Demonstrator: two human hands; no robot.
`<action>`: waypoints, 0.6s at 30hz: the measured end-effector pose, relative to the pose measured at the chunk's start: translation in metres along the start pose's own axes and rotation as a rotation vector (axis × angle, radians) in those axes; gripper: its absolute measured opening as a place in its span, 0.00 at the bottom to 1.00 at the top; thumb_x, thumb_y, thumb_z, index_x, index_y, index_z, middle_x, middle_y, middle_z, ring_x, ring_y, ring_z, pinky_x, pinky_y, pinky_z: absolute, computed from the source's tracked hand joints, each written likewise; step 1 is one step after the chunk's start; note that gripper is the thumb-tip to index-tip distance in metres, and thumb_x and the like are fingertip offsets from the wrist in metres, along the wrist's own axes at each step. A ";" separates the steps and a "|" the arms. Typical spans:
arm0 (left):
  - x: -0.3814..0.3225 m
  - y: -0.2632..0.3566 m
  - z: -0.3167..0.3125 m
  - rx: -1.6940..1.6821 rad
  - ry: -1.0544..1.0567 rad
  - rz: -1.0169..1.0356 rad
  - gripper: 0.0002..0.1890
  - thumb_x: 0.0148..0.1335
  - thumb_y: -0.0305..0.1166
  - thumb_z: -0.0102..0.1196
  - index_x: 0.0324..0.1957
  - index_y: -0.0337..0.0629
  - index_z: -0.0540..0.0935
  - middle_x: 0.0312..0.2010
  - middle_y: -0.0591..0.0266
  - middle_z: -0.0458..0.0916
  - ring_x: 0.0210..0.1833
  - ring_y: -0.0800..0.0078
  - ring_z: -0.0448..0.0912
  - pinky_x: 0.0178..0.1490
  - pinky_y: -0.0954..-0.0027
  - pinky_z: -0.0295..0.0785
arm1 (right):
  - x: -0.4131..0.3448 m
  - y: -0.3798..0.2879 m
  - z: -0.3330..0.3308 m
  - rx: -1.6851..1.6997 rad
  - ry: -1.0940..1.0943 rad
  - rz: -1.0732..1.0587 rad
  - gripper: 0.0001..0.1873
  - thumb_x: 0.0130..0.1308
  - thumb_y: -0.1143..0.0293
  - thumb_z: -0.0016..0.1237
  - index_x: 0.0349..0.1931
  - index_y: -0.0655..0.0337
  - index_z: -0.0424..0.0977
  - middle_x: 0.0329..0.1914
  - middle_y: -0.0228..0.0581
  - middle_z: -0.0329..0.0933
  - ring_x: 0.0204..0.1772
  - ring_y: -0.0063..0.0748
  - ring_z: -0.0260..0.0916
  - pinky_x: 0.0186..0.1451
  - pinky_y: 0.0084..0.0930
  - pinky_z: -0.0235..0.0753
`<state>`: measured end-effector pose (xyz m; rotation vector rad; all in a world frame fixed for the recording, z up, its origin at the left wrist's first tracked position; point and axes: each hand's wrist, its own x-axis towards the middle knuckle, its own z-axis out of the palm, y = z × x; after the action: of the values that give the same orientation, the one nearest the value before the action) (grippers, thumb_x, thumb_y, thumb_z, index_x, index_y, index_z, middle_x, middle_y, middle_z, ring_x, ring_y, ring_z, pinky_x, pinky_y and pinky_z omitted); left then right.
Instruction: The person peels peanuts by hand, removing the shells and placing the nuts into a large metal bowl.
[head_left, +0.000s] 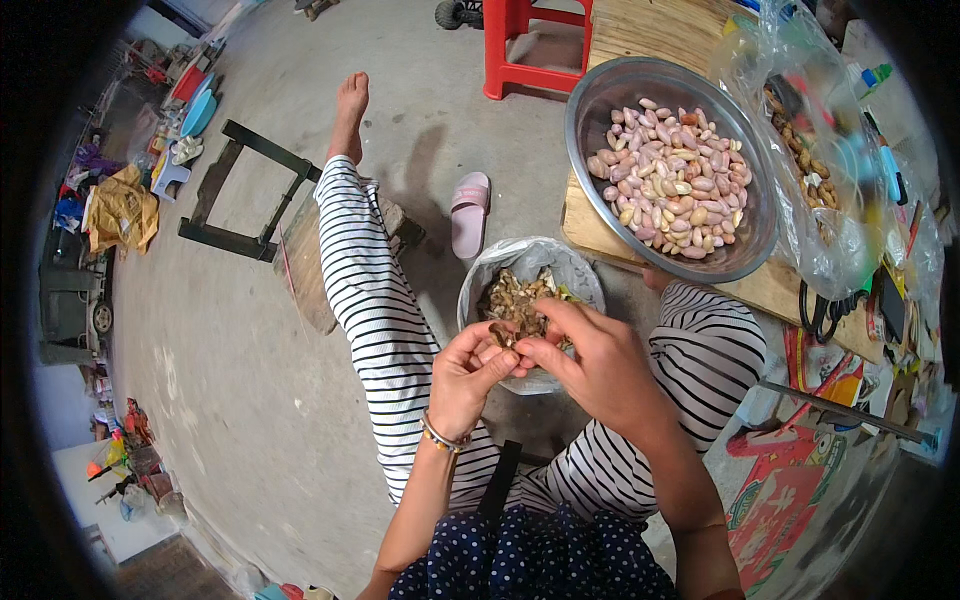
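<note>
My left hand (471, 375) pinches a dark brown peanut shell (502, 336) between thumb and fingers. Against it, my right hand (600, 364) presses its thumb and fingertips; any kernel inside is hidden. Both hands are above a bin with a pale plastic liner (581, 262), which holds a heap of peanut shells (510, 292). To the right, a steel bowl (581, 161) on a wooden table (637, 34) contains many shelled pink-skinned peanuts (675, 180). Beside the bowl, a clear plastic bag (832, 247) has unshelled peanuts (802, 154) in it.
A red plastic stool (496, 52) stands by the table. Scissors (821, 315) lie at the table's near edge. One pink slipper (469, 217) rests on the concrete floor (240, 375). At left are a wooden seat (304, 277) and a dark frame (199, 229), beside my outstretched leg.
</note>
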<state>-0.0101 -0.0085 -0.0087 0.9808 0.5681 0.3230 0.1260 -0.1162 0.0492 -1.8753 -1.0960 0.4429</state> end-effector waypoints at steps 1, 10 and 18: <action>0.000 -0.001 0.000 0.019 -0.002 0.017 0.13 0.60 0.23 0.53 0.47 0.31 0.73 0.32 0.59 0.80 0.35 0.73 0.80 0.38 0.76 0.76 | 0.000 0.009 0.010 0.020 -0.035 0.016 0.13 0.58 0.67 0.52 0.38 0.65 0.68 0.24 0.42 0.74 0.23 0.27 0.73 0.25 0.24 0.69; -0.006 -0.002 0.012 0.063 0.048 0.085 0.03 0.61 0.23 0.51 0.36 0.37 0.72 0.22 0.64 0.76 0.18 0.84 0.69 0.21 0.84 0.63 | -0.001 0.022 0.032 0.958 -0.302 0.504 0.11 0.66 0.68 0.45 0.27 0.64 0.66 0.17 0.29 0.67 0.16 0.12 0.60 0.15 0.11 0.57; -0.004 -0.006 0.009 -0.080 0.060 0.021 0.05 0.64 0.29 0.48 0.38 0.39 0.72 0.20 0.64 0.75 0.16 0.84 0.66 0.18 0.84 0.59 | -0.010 0.025 0.038 0.981 -0.253 0.514 0.11 0.68 0.68 0.40 0.29 0.65 0.67 0.19 0.30 0.67 0.13 0.13 0.59 0.12 0.12 0.55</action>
<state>-0.0080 -0.0202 -0.0088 0.9027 0.5948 0.3925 0.1080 -0.1105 0.0072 -1.1837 -0.3644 1.2718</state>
